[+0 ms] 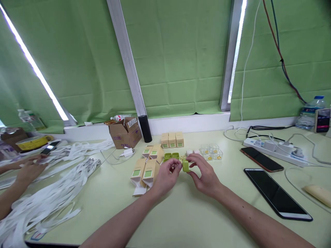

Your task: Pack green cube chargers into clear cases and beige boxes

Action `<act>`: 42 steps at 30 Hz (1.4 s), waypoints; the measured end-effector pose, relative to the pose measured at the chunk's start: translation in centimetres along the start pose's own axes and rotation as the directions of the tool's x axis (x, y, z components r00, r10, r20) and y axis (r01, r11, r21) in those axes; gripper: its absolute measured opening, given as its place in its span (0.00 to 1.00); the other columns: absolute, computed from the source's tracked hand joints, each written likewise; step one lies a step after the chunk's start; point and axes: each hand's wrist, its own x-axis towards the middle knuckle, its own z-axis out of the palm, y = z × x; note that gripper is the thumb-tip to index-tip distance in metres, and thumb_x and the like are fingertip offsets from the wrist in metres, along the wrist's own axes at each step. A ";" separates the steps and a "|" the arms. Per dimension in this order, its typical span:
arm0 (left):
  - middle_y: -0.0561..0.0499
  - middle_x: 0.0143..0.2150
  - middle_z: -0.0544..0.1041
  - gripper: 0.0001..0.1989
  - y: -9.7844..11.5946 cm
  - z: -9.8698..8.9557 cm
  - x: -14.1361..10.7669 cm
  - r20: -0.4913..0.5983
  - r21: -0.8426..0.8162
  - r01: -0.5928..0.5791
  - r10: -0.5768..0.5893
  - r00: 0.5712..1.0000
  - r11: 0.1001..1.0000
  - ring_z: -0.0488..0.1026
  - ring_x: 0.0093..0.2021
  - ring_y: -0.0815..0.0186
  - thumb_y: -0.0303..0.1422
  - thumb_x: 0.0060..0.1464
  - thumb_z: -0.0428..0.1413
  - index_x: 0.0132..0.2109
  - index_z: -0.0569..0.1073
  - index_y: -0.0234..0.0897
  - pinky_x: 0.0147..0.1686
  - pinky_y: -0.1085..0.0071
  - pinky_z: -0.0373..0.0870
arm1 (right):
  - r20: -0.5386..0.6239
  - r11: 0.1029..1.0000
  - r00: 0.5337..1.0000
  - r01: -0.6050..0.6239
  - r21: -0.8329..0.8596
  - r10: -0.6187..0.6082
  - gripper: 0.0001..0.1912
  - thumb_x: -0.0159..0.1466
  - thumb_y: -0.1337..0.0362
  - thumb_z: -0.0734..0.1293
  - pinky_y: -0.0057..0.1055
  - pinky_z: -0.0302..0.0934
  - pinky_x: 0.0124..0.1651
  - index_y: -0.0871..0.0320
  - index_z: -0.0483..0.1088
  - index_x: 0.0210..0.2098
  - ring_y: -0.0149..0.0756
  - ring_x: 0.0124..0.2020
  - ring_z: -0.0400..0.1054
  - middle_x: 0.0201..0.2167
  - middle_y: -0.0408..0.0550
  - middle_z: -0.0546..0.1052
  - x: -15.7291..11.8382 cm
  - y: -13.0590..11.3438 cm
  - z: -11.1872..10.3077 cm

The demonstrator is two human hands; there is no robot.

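My right hand (205,176) grips a small green square container (185,166) between thumb and fingers. Close on its left, my left hand (167,175) is closed in a pinch; whatever is in its fingertips is too small to make out. Just behind my hands sit several similar green containers (171,155), partly hidden, and some tiny yellowish pieces (182,158). To the left stand several small tan cartons (150,169) with green labels, the front ones with flaps open. Clear cups (211,152) with gold-coloured bits inside are right of the hands, beside small white pieces (192,151).
Three tan boxes (172,140) stand farther back, near a black cylinder (145,128) and an open cardboard box (126,133). Two phones (277,193) and a power strip (275,150) lie right. At left, another person's hands (31,168) are over white straps (55,193).
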 end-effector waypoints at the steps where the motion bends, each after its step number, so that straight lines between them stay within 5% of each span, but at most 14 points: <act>1: 0.52 0.29 0.72 0.15 -0.1 0.0 0.0 -0.001 0.001 -0.002 0.002 1.000 1.000 0.66 0.29 0.68 0.45 0.63 0.59 0.36 0.75 0.37 0.31 0.71 0.64 | -0.002 1.000 1.000 -0.001 -0.003 0.001 0.24 0.68 0.73 0.64 0.43 0.79 0.44 0.50 0.64 0.62 0.47 0.53 0.72 0.55 0.56 0.73 0.0 0.0 0.0; 42: 0.54 0.28 0.70 0.16 -0.5 -0.4 0.4 -0.033 -0.036 0.066 -0.067 0.997 0.997 0.64 0.28 0.70 0.45 0.60 0.60 0.37 0.74 0.35 0.30 0.73 0.60 | -0.032 1.000 0.999 -0.024 0.016 0.025 0.24 0.67 0.74 0.64 0.44 0.81 0.41 0.50 0.65 0.60 0.46 0.50 0.73 0.54 0.56 0.73 0.2 0.1 -0.1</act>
